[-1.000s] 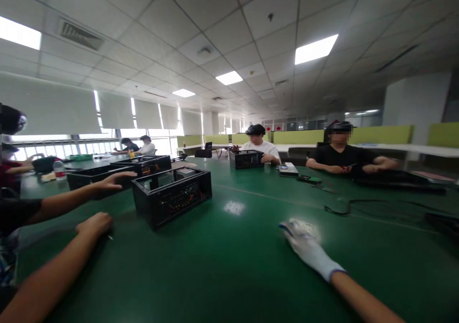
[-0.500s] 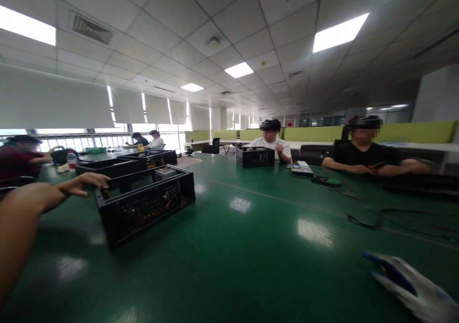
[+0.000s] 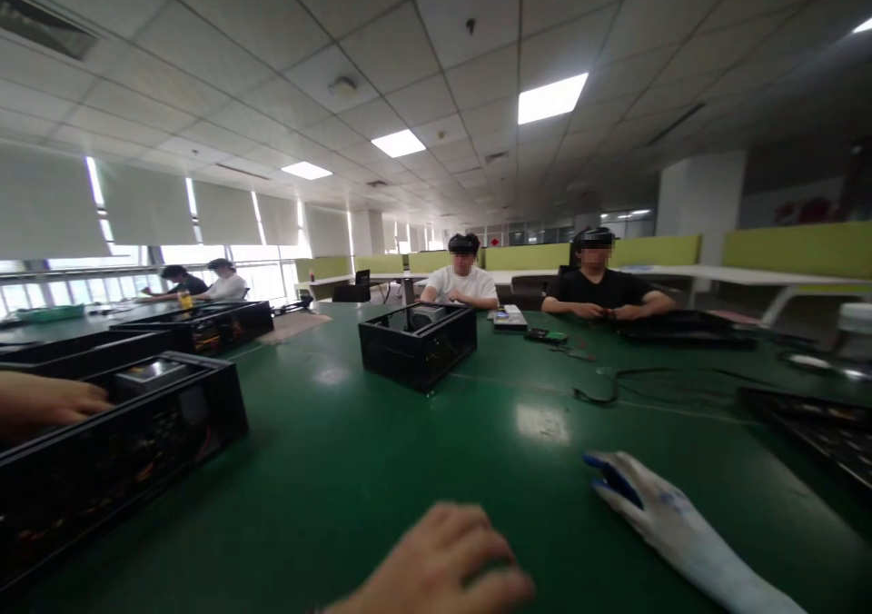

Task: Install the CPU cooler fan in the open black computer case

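Observation:
At the left edge, my left hand (image 3: 54, 402) reaches over the open top of a black computer case (image 3: 123, 478). Its fingertips dip behind the near rim, so whether they grip anything is hidden. Inside that case sits a grey metal box-shaped unit (image 3: 150, 371). My right hand (image 3: 436, 559) hovers low at the bottom centre, palm down, fingers bent loosely and apart, with nothing visible in them. To its right lies a white work glove with blue finger coating (image 3: 671, 514).
The green table (image 3: 327, 469) carries a second black case (image 3: 417, 346) at mid-table, with more cases (image 3: 204, 319) far left. A black cable (image 3: 613, 385) and a dark circuit panel (image 3: 817, 423) lie right. Two people (image 3: 461, 278) face me across the table.
My view has swung right, so everything shifts left. My right hand has come into view at the bottom. My left hand has gone from the case's corner to over its opening.

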Available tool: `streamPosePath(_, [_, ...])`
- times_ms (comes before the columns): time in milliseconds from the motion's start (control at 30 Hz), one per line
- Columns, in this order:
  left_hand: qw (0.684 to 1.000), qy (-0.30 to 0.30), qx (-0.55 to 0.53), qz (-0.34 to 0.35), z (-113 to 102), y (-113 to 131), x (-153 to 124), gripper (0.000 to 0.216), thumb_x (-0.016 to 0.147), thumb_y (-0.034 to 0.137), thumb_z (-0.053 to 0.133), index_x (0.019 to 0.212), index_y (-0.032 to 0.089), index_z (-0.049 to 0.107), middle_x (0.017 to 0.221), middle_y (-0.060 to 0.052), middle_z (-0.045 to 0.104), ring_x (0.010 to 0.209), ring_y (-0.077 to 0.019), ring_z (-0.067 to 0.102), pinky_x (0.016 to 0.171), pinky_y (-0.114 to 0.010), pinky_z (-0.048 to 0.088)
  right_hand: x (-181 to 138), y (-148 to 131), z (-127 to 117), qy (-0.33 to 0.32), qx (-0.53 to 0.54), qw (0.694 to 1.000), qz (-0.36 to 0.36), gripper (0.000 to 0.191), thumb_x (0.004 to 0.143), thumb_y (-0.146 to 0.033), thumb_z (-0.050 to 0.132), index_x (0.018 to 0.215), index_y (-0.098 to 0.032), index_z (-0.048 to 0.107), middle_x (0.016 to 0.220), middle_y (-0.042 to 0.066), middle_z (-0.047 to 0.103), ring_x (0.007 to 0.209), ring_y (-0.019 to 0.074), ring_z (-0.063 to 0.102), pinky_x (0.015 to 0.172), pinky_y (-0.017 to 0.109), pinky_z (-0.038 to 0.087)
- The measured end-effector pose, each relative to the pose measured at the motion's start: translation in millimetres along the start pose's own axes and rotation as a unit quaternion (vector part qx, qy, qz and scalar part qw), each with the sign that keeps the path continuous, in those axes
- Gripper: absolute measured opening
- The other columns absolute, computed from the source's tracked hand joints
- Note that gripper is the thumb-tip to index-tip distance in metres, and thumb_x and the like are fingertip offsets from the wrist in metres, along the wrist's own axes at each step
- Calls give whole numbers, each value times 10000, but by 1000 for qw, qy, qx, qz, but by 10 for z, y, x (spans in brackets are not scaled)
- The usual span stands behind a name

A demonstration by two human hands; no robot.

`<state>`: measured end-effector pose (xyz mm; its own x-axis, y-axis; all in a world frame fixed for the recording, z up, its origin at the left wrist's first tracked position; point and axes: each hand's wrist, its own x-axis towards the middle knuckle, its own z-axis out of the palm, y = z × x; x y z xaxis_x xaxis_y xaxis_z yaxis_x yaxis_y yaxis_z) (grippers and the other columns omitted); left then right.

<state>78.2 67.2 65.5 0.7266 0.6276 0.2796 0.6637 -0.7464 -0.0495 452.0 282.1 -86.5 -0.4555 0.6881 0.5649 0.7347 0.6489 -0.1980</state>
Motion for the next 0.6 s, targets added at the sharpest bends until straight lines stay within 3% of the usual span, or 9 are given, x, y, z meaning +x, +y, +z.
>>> streamPosePath(100, [990,23,86,-111,-389,-1015,372,573,955,471,642,1459,303,426,1483,-52,491,1401,-247,408,1209,-440,341,-6,15,8,-30,-29,999,-16,528,803,-228,426,1141,-442,770,1327,35,693,1378,421,498,1167,701,343])
streamPosePath(200, [967,26,130,-219,-701,-1948,639,732,889,488,727,1471,176,412,1506,-151,437,1418,-322,374,1211,-506,303,-16,-23,-26,-52,-55,997,-9,553,800,-178,440,1196,-403,753,1382,38,660,1390,409,492,1143,693,389])
streamPosePath(267, [947,-19,141,-289,-758,-2366,716,580,891,491,725,1320,141,555,1339,-148,580,1263,-316,537,1105,-530,423,-16,-84,-64,-56,-60,997,-12,566,814,-138,436,1229,-375,738,1414,43,638,1388,386,506,1125,653,437])
streamPosePath(333, [926,-66,144,-341,-711,-2584,734,431,924,514,681,1134,140,646,1130,-98,673,1060,-263,643,980,-492,515,3,-163,-104,-53,-67,996,-22,600,826,-89,413,1266,-361,717,1445,46,614,1387,368,512,1108,628,465])
streamPosePath(400, [913,-85,151,-368,-622,-2598,734,420,965,548,612,1066,143,662,1034,-72,693,980,-234,665,937,-462,535,45,-252,-151,-49,-74,996,-22,623,837,-51,395,1289,-348,703,1470,50,592,1386,357,516,1106,607,472])
streamPosePath(467, [909,-82,157,-377,-546,-2405,746,458,993,578,544,1085,144,658,1028,-75,700,987,-233,669,951,-459,524,99,-347,-216,-39,-69,997,-3,580,854,-55,404,1261,-320,720,1459,67,603,1357,352,550,1102,584,481])
streamPosePath(533, [911,-76,153,-374,-508,-2015,757,497,1006,599,484,1094,141,656,1029,-103,710,993,-256,677,939,-453,514,147,-432,-291,-24,-45,998,20,491,876,-99,439,1212,-290,741,1416,81,638,1301,334,605,1093,540,502])
streamPosePath(600, [918,-70,139,-366,-532,-1464,725,546,1007,615,430,1115,127,648,1033,-155,718,993,-309,687,887,-453,512,176,-489,-357,-20,-26,999,40,439,877,-132,465,1177,-277,751,1352,82,681,1243,311,647,1077,493,524])
